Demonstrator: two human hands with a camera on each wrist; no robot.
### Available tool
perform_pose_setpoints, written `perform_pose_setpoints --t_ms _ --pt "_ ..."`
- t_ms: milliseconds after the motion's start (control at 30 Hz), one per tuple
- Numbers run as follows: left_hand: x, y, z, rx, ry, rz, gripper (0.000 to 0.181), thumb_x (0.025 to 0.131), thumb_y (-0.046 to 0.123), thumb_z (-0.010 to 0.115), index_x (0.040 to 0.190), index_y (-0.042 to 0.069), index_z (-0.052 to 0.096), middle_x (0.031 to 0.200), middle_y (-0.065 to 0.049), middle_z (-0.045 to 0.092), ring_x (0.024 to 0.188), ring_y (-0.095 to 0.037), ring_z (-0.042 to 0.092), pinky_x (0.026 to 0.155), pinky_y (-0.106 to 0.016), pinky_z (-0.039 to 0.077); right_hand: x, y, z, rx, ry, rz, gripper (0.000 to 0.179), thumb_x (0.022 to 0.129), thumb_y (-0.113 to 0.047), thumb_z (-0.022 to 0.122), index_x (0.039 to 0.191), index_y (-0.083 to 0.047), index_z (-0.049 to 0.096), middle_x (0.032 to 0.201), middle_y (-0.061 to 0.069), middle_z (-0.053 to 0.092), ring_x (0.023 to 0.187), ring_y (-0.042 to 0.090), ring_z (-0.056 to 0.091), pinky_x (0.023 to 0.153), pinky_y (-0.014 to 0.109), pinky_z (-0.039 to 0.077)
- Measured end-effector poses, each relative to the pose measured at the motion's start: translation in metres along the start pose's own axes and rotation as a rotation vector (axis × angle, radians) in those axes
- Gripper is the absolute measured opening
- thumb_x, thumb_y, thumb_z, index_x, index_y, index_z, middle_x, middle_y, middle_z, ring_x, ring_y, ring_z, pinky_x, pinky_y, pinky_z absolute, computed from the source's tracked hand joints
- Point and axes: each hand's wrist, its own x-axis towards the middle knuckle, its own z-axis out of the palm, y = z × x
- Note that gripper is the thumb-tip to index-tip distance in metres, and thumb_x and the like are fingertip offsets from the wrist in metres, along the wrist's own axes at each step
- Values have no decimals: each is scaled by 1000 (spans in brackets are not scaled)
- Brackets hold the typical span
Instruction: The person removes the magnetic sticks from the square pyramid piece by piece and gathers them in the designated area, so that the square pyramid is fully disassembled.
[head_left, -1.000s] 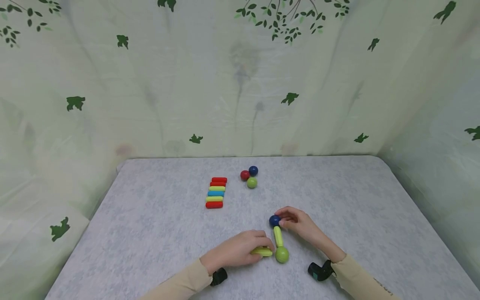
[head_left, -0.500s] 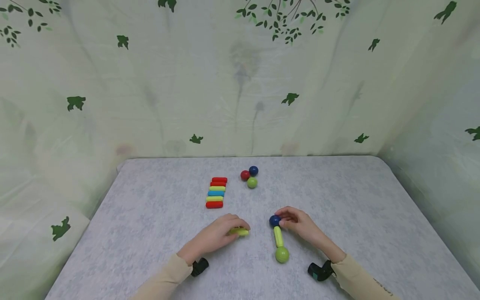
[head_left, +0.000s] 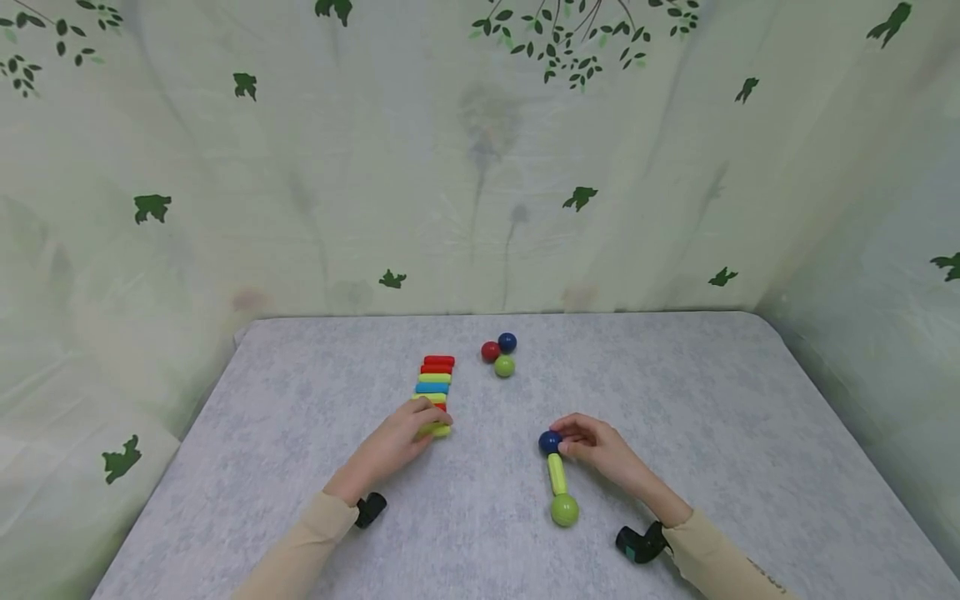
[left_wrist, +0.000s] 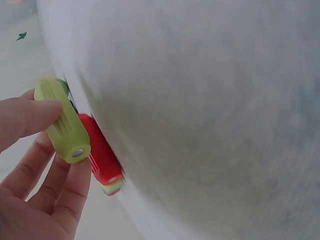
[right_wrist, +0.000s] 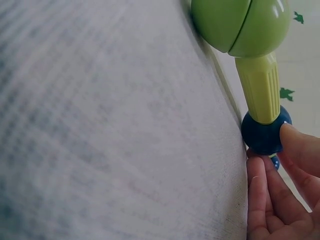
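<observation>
My left hand pinches a yellow-green magnetic rod between thumb and fingers; a small metal disc shows in the rod's end. It is at the near end of a row of rods, right beside a red rod. On the right, the fingers and thumb of my right hand grip a dark blue ball. From that ball a second yellow-green rod runs toward the near side and ends in a larger green ball.
Beyond my left hand, the row continues with a blue rod and several red and yellow-green ones. A red ball, a blue ball and a green ball cluster farther back on the grey cloth-covered table. A leaf-patterned curtain hangs behind.
My left hand has carried its yellow-green rod away from the green ball, leftward and farther back, to the row's near end. My right hand stays at the blue ball.
</observation>
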Motion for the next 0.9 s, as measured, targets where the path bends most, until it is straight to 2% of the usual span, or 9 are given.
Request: perform_pose_setpoints --t_ms 100,267,600,767,900 --pt "2 -6 0 42 27 10 31 81 -6 71 106 12 67 109 -5 55 102 -23 52 88 -39 49 0 0 0 -4 1 -3 29 95 -10 60 121 1 57 112 13 61 94 25 58 76 29 49" --pt "3 -12 0 76 31 3 31 80 -8 70 105 11 67 110 -5 56 102 -25 51 88 -39 48 0 0 0 -9 3 -2 28 94 -9 60 121 1 58 111 13 61 94 25 58 76 29 49" --pt "8 -15 4 142 50 65 30 80 -9 69 100 13 68 95 1 52 89 -18 49 77 -33 48 0 3 0 -5 7 1 28 95 -9 59 121 1 58 112 13 61 95 25 57 76 29 49" --pt "9 -14 6 141 76 83 29 79 -9 71 101 11 69 92 1 50 86 -18 48 75 -32 47 0 5 0 -33 5 -16 28 95 -9 59 122 -1 58 114 12 60 95 24 57 78 27 49" --pt "9 -9 6 97 92 88 29 79 -8 71 103 9 69 94 0 51 89 -18 47 77 -33 47 1 6 -1 -69 -18 -21 29 97 -10 56 125 -6 59 116 9 60 95 21 56 79 27 48"
